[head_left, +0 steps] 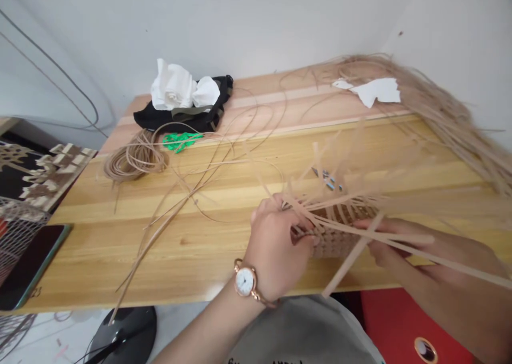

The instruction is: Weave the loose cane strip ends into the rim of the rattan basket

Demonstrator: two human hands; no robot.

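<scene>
A partly woven basket point(336, 241) of tan flat strips rests near the table's front edge, with loose strip ends fanning out from its top. My left hand point(276, 241), a watch on its wrist, is closed on the basket's left end, thumb and fingers gripping the rim. At the right end, my right hand point(396, 241) is closed around the basket's edge; its fingers are partly hidden behind crossing strips. One wide strip point(352, 255) slants across in front of the basket. Long strips run from the rim over my right hand. Beyond the basket lie small pliers point(328, 179).
A coil of strips point(136, 156) lies on the left beside a green bundle point(180, 141) and a black bag point(176, 120) topped with white tissue point(172, 87). A long strip bundle point(448, 113) covers the right back. A phone point(36, 263) sits at the left edge.
</scene>
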